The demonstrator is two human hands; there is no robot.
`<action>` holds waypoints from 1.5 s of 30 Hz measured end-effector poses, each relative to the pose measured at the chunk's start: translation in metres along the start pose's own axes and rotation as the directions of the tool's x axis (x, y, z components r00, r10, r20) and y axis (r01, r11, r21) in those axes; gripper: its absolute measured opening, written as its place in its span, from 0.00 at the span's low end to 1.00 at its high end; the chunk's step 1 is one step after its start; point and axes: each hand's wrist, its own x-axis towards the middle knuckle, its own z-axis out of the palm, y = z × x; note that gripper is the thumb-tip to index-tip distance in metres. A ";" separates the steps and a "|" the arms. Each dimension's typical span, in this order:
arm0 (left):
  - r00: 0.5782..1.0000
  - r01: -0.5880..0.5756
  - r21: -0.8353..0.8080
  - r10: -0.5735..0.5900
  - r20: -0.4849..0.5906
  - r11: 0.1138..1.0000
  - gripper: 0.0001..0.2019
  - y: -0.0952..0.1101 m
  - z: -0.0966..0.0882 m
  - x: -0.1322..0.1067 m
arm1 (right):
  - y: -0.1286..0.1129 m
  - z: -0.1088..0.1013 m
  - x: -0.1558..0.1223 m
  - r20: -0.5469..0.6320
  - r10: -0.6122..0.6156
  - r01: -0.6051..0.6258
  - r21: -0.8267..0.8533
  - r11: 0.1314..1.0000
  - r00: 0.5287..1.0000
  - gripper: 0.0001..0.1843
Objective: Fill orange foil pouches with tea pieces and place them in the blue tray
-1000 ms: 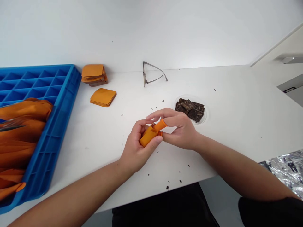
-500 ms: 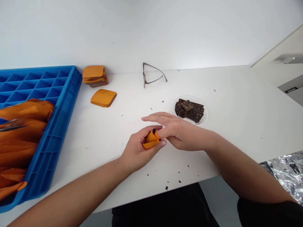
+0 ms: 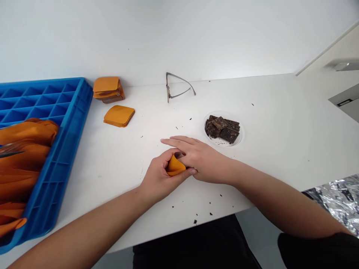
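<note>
My left hand is wrapped round an orange paper pouch, its mouth bulged open between thumb and fingers. My right hand lies against the pouch's right side, with a bent finger at the opening. Two other fingers of that hand stretch out leftward over the left fingertips. The right thumb and whatever is inside the pouch are hidden. Just beyond the right hand, dark pressed slabs, resembling compressed tea, lie in a clear round dish.
A blue divided crate at the left holds several filled orange pouches. Flat orange pouches lie beside a taller stack by the wall. Glasses rest at the back. Dark crumbs dot the white table. Crinkled foil is at right.
My right hand has shifted slightly left and down, closer over the pouch. A bit of orange edge beside its fingers is now covered. The view has moved a little.
</note>
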 end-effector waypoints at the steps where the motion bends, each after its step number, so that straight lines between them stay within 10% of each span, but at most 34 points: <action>1: 1.000 -0.008 0.018 0.008 0.005 1.000 0.17 0.000 0.000 0.000 | 0.000 0.001 0.000 -0.033 -0.021 0.020 -0.038 0.999 0.999 0.23; 12: 0.960 -0.272 0.285 0.280 0.015 0.919 0.26 -0.004 0.003 -0.003 | 0.013 0.001 0.001 -0.213 -0.096 0.077 -0.096 0.992 0.972 0.15; 26: 0.964 -0.264 0.076 0.260 0.055 0.962 0.42 -0.011 0.008 -0.009 | 0.008 0.015 0.003 -0.428 -0.042 0.046 0.000 0.999 0.903 0.14; 33: 0.994 -0.074 -0.088 0.080 0.069 0.993 0.36 -0.005 0.005 -0.006 | 0.006 0.026 0.006 -0.403 0.085 -0.013 0.179 0.984 0.911 0.13; 45: 0.997 -0.046 -0.240 0.030 -0.069 0.970 0.25 0.004 0.004 -0.003 | 0.001 0.016 0.002 -0.364 0.020 -0.018 0.011 1.000 0.931 0.14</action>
